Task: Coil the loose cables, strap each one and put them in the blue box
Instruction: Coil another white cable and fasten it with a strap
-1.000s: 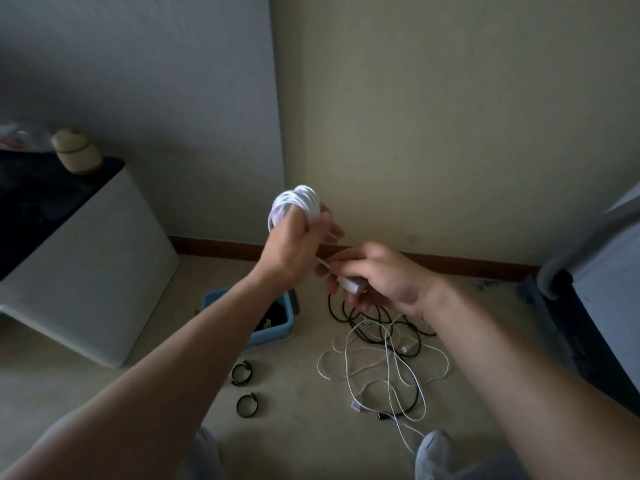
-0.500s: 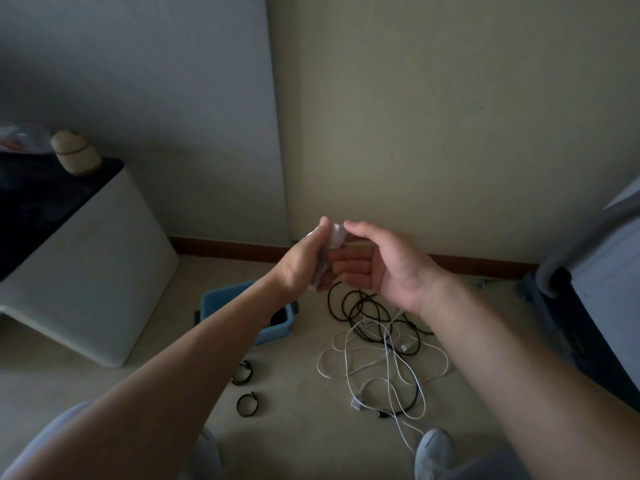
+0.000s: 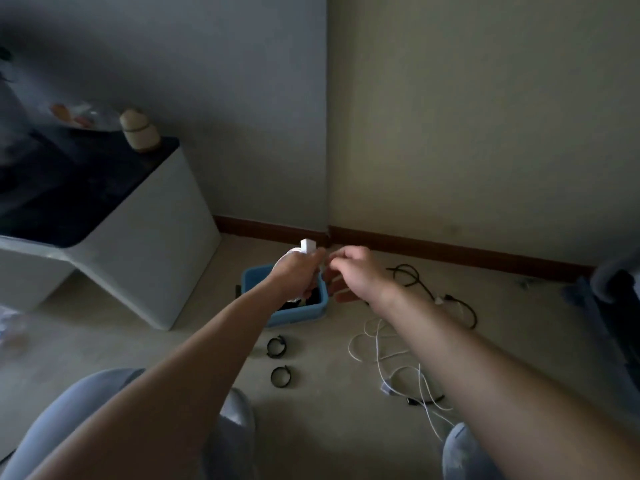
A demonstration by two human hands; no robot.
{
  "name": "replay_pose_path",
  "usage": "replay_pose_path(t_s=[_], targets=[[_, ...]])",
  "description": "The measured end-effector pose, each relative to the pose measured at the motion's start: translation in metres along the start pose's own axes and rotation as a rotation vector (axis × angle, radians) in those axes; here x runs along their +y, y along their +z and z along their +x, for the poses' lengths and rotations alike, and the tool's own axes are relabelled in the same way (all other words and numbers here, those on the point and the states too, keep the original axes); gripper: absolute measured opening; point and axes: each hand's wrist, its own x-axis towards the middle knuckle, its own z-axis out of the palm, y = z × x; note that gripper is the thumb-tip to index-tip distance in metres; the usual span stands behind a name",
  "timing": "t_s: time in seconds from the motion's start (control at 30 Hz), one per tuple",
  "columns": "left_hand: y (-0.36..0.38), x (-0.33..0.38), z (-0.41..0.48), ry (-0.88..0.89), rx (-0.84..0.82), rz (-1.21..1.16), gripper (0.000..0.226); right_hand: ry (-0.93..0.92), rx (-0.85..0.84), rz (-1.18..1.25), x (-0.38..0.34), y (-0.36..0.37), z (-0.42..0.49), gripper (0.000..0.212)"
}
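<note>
My left hand (image 3: 300, 271) grips a coiled white cable (image 3: 307, 245), whose white plug sticks up above the fist, right over the blue box (image 3: 256, 276). My right hand (image 3: 353, 273) hovers just to the right of it with fingers loosely curled; whether it touches the coil I cannot tell. The blue box sits on the floor and holds dark cables. Loose white cables (image 3: 388, 355) and black cables (image 3: 433, 292) lie tangled on the floor to the right. Two black straps (image 3: 277, 346) (image 3: 280, 375) lie in front of the box.
A white low table (image 3: 149, 258) with a dark top stands at the left, with a small cream jar (image 3: 138, 135) on it. Walls meet in a corner behind the box. Dark furniture (image 3: 620, 306) stands at the right edge. My knees show at the bottom.
The view has swung so that the box sits under my hands. My left hand has lowered the white coil from head height to over the box. My right hand has let go of the plug.
</note>
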Motion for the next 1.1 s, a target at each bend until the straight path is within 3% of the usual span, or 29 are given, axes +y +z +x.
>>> replay_pose_path(t_s=[0.1, 0.2, 0.43, 0.63, 0.8, 0.97, 1.1], targets=[[-0.016, -0.034, -0.001, 0.004, -0.059, 0.353, 0.044, 0.059, -0.086, -0.191, 0.018, 0.025, 0.017, 0.016], [-0.028, -0.063, 0.003, -0.079, -0.113, 0.424, 0.04, 0.098, -0.133, -0.339, 0.045, 0.044, 0.032, 0.02], [-0.029, -0.131, 0.023, -0.213, -0.172, 0.213, 0.029, 0.295, -0.214, -0.432, 0.137, 0.094, 0.071, 0.021], [-0.037, -0.18, 0.05, -0.303, -0.198, 0.19, 0.038, 0.172, -0.431, -0.83, 0.197, 0.141, 0.096, 0.04], [-0.045, -0.217, 0.078, -0.568, -0.272, 0.015, 0.038, 0.13, -0.532, -0.868, 0.232, 0.187, 0.115, 0.056], [-0.065, -0.258, 0.098, -0.688, -0.179, 0.019, 0.042, -0.013, -0.659, -1.009, 0.244, 0.238, 0.143, 0.06], [-0.079, -0.287, 0.109, -0.719, -0.087, 0.029, 0.035, -0.023, -0.676, -1.091, 0.256, 0.266, 0.161, 0.057]])
